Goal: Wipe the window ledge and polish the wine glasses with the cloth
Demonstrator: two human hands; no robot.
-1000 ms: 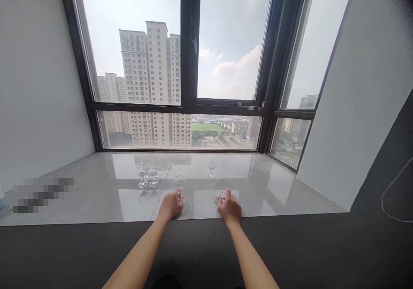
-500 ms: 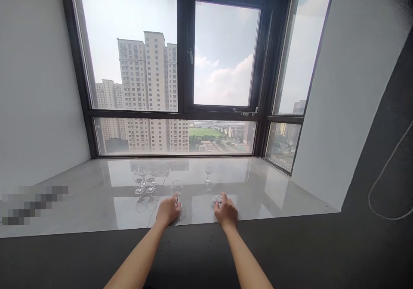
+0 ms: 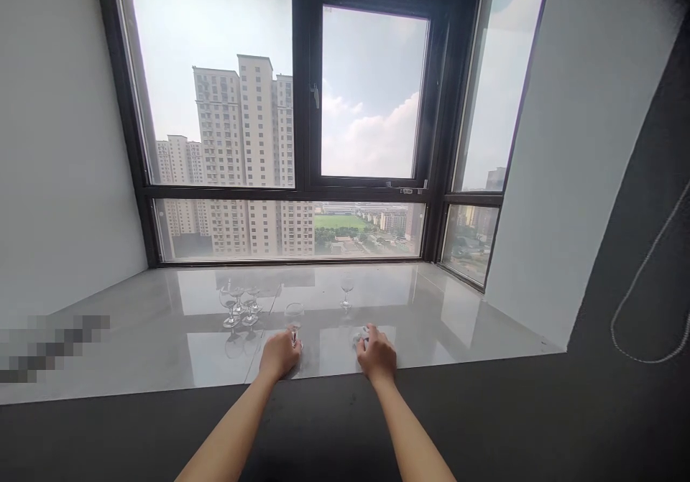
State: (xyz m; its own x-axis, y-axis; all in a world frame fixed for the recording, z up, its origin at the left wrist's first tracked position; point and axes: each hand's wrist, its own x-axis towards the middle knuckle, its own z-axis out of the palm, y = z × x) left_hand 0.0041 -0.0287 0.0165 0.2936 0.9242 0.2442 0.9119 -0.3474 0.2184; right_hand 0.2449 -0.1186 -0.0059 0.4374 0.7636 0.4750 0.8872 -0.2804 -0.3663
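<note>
Our left fingers [image 3: 296, 348] grip one clear stemmed glass [image 3: 294, 314], right fingers [image 3: 371, 333], hold unclear, cover something whitish [image 3: 359, 335], other glasses [image 3: 249, 314] standing unheld.

Dark-framed window [image 3: 302, 116] between pale walls [image 3: 59, 144], bright daylight.

Far ahead I see a dark-framed glass window [image 3: 302, 144], and through it tall beige tower blocks [image 3: 254, 123] with a flat green field [image 3: 338, 221] to their right. A plain pale wall [image 3: 59, 144] stands on my left; a thin grey looped cord [image 3: 650, 361] hangs at right.
</note>
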